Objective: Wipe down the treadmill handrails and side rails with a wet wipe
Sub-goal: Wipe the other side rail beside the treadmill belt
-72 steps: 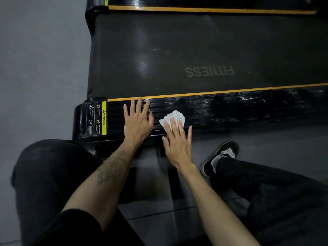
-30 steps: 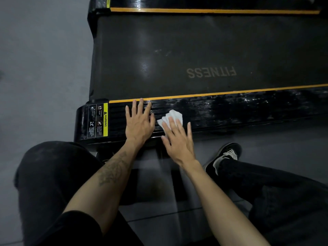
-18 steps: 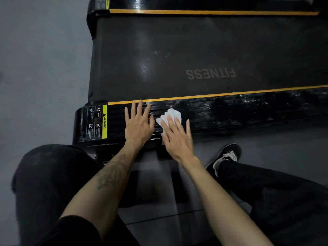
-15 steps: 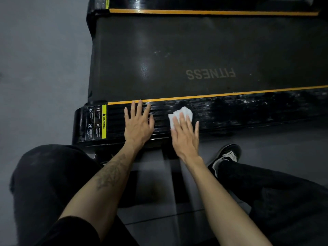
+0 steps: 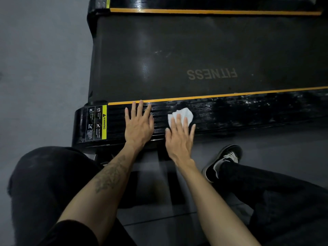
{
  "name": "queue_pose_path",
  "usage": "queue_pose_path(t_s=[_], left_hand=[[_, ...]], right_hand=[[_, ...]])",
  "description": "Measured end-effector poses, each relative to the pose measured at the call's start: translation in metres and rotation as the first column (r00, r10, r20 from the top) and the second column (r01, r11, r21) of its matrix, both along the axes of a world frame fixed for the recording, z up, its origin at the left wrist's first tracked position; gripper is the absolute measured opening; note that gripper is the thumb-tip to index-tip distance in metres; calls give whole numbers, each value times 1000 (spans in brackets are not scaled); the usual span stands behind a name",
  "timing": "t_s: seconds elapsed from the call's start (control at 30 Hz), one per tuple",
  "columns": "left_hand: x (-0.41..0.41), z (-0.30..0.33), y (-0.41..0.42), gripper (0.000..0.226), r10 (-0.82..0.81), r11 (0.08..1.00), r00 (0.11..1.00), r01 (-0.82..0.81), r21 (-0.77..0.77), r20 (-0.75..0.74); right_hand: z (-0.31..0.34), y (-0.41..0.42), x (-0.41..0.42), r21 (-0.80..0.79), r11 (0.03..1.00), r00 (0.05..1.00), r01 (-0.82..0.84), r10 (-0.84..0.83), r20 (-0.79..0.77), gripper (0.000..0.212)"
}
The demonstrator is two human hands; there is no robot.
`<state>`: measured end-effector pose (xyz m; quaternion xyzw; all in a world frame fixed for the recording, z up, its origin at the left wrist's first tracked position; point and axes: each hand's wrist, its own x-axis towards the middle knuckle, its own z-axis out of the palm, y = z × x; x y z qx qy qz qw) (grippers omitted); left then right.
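Right hand (image 5: 179, 139), fingers straight, pressing crumpled white wet wipe (image 5: 181, 115) flat onto glossy black treadmill side rail (image 5: 230, 112) at centre of frame, grasping nothing. Left hand (image 5: 138, 126) lying released and spread on same rail, just left of wipe, beside yellow-and-black warning sticker (image 5: 97, 123). Dark running belt (image 5: 195, 55) lettered FITNESS filling upper frame. Black sneaker (image 5: 221, 161) resting on grey floor (image 5: 35, 68), lower right.
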<state>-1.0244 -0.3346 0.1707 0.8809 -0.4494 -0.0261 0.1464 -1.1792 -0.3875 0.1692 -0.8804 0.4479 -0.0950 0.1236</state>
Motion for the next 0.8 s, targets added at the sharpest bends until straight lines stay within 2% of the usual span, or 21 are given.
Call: queue_pose_path(t_s=[0.1,0.17,0.37,0.43,0.57,0.63,0.73,0.8], left_hand=[[1,-2,0,53,-1,1000,1000,2,-10,8],[2,-2,0,53,1,1000,1000,-1,-7,17],[1,-2,-1,53,0,1000,1000,0,7,30],[1,-3,-1,53,-1,1000,999,1,5,32],[1,-4,0,52,2,1000,999,-2,-9,44],[2,-5,-1,53,2,1000,999,-2,-8,48],[2,-5,-2,53,2,1000,998,-2,0,55],[1,-5,-2,53,3,1000,999,-3,-1,46]], right_hand=[[0,5,5,-5,976,974,-217,217,-61,61],[1,-7,-1,-26,965,960,-262,257,-109,60],[6,-24,-6,53,998,996,23,-18,-92,72],[9,-12,6,60,998,997,-29,33,-74,70],[13,-16,9,66,962,950,-266,273,-152,69],[14,-29,0,56,969,953,-241,247,-178,71],[12,-30,1,67,996,985,-60,69,-157,72],[10,-17,12,80,996,991,-38,48,-128,70]])
